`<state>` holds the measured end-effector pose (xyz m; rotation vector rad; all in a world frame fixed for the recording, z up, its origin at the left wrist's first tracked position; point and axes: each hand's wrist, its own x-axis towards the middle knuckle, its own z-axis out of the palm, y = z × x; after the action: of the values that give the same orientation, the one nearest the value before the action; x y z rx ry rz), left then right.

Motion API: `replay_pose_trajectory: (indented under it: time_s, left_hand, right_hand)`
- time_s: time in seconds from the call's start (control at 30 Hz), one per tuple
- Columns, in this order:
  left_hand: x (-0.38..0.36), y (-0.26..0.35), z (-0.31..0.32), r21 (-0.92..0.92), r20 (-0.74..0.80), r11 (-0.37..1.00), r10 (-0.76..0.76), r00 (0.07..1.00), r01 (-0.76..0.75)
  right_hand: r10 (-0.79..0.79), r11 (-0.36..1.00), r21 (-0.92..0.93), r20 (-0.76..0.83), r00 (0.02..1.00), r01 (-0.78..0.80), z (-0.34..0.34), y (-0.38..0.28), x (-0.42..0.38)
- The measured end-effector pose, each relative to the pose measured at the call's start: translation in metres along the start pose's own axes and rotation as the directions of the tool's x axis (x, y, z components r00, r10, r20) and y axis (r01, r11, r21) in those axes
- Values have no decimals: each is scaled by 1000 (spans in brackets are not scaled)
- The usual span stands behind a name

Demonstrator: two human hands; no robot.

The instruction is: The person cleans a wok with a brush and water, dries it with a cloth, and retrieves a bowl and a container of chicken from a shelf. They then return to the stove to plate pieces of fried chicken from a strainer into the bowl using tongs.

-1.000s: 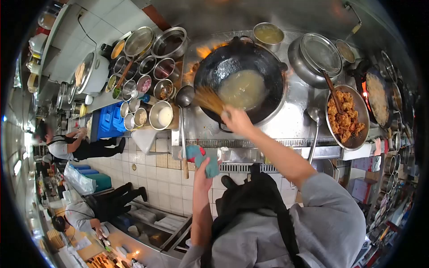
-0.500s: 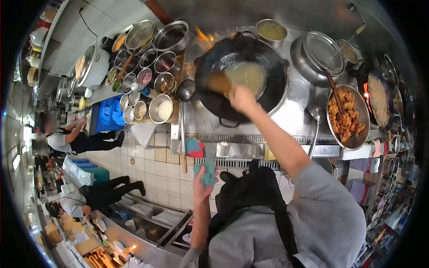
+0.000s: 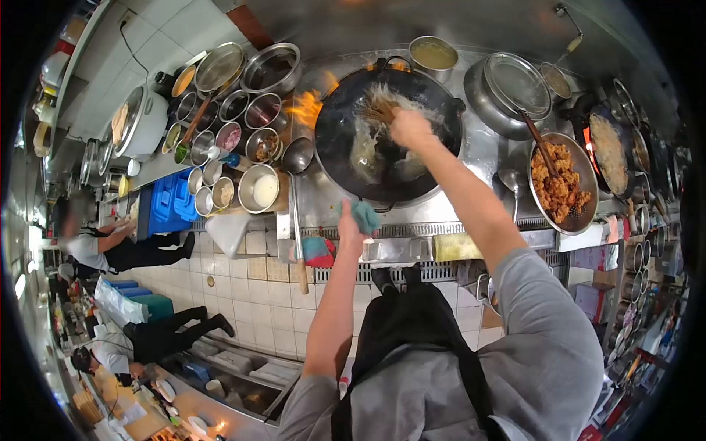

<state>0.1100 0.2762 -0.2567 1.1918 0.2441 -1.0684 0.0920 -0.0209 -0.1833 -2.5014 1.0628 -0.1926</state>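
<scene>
My right hand [image 3: 412, 130] is closed around a bamboo wok brush [image 3: 376, 110], its bristles inside a large black wok [image 3: 334, 140]. Cloudy water splashes and runs over the wok's inner surface beneath the brush. My left hand [image 3: 351, 229] grips a folded green cloth [image 3: 365, 216] close to the wok's near rim and front handle. Left of the wok lies a long ladle [image 3: 298, 156], its wooden handle reaching past the stove's front edge. A red and teal cloth [image 3: 318, 252] sits beside that handle.
Flames [image 3: 305, 109] rise at the wok's left side. On the right stand a pan of browned fried pieces [image 3: 562, 184], a lidded steel pot [image 3: 507, 95] and a pan of bubbling oil [image 3: 609, 154]. Several metal ingredient bowls [image 3: 259, 187] crowd the left. Two other people [image 3: 107, 246] work farther left.
My left hand has moved up toward the wok's near rim with the green cloth. The brush has shifted within the wok, and the pooled water is now splashed about. Flames at the left look larger.
</scene>
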Motion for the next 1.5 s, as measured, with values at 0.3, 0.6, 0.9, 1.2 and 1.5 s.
replay_pose_trajectory:
  time_s: [0.3, 0.6, 0.9, 1.2, 1.5]
  left_hand:
    - [31, 2, 27, 113, -79, 994, -2, 997, 11]
    - [22, 6, 35, 161, -121, 987, 41, 992, -21]
    - [34, -3, 33, 158, -127, 987, 35, 991, -15]
    - [59, -41, 26, 196, -185, 971, 175, 967, -139]
    - [32, -33, 45, 97, -94, 981, 179, 979, -170]
  right_hand:
    - [-9, 910, -399, 255, 967, 114, -14, 77, -126]
    - [-37, 996, -82, 37, 999, 40, 61, -13, -65]
    - [124, 992, 21, -104, 987, -122, 51, -32, 14]
    - [87, 935, 350, -99, 991, -47, 75, -75, -71]
    - [-243, 879, 389, -128, 962, 274, 63, -28, -122]
